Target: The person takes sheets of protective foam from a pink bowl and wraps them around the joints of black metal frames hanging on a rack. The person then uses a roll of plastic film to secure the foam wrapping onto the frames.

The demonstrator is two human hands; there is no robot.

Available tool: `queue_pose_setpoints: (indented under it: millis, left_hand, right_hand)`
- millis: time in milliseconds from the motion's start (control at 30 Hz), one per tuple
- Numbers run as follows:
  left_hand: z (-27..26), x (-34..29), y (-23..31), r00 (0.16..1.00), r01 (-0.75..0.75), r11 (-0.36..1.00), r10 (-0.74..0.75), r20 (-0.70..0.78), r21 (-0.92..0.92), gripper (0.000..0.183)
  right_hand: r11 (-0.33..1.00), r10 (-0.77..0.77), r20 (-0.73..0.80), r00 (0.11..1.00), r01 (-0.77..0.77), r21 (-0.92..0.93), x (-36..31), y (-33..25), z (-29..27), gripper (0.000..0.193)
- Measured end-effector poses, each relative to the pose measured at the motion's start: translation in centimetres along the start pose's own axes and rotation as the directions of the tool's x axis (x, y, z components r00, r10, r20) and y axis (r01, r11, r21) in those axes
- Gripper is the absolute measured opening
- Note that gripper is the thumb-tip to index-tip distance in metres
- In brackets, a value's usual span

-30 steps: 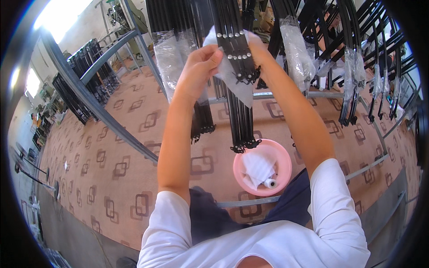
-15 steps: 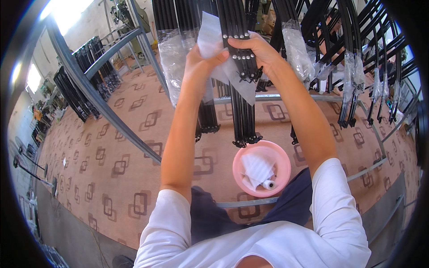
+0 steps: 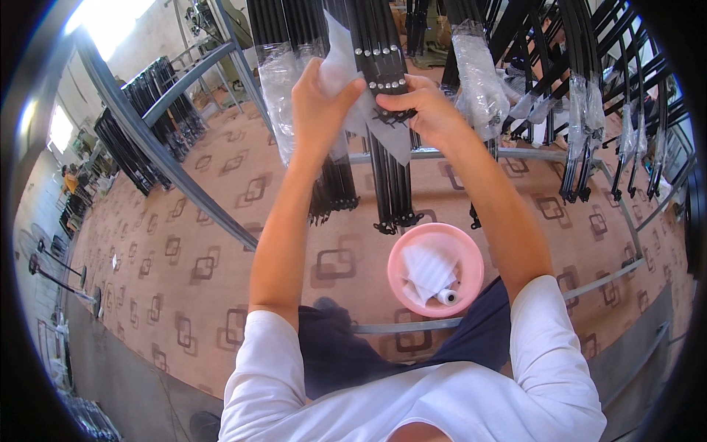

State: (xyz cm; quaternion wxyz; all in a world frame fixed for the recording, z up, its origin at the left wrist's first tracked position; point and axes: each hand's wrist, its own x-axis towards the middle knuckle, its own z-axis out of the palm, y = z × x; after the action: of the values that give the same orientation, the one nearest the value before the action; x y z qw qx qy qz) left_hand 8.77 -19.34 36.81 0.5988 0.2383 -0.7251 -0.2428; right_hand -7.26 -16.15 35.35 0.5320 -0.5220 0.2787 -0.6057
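The covering of this black bar bundle (image 3: 377,62) looks only begun. Its lower end, with two rows of bright rivets, is above the pink basin (image 3: 393,276), and a white foam sheet (image 3: 340,44) lies behind it, one corner jutting out left, another hanging below. The riveted front is bare, with no film or fastening visible around the sheet, so folding and securing seem left to do. The left hand (image 3: 324,96) pinches the sheet between thumb and fingers; the right hand (image 3: 434,110) has its thumb against the bundle's end, its other fingers partly hidden. Clear plastic sleeves (image 3: 477,85) already enclose neighbouring bundle ends. The basin sits on the carpet (image 3: 287,269), near the rack's lower rail (image 3: 372,328), holding more white sheets (image 3: 428,269) and a small white roll (image 3: 447,297).
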Motion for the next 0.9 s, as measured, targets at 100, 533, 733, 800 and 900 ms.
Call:
queue_pose_setpoints:
  millis: [100, 533, 733, 800, 900]
  left_hand:
    - [-0.8, -0.2, 0.3, 0.999, 0.008, 0.997, -0.005, 0.043, -0.077, 0.026]
    - [0.5, -0.2, 3.3, 0.954, -0.239, 0.921, 0.163, 0.251, 0.308, 0.014]
    - [2.0, 0.3, 2.1, 0.915, -0.37, 0.775, 0.21, 0.343, 0.512, 0.014]
    - [1.6, 0.0, 1.7, 0.941, -0.269, 0.812, 0.107, 0.321, 0.518, 0.016]
    - [1.2, -0.4, 1.2, 0.925, -0.294, 0.837, 0.128, 0.356, 0.462, 0.017]
  right_hand:
    - [1.0, -0.011, -0.017, 1.0, 0.011, 0.009, -0.3, -0.1, 0.8, 0.029]
    - [0.984, -0.177, -0.054, 0.983, 0.177, -0.015, 0.1, 2.0, 2.1, 0.022]
    - [0.94, -0.227, -0.25, 0.941, 0.279, 0.198, 0.6, 4.0, 2.5, 0.024]
    - [0.875, -0.223, -0.213, 0.951, 0.291, 0.386, 0.6, 4.1, 2.1, 0.027]
    - [0.936, -0.214, -0.291, 0.932, 0.281, 0.213, 0.3, 3.7, 2.4, 0.035]
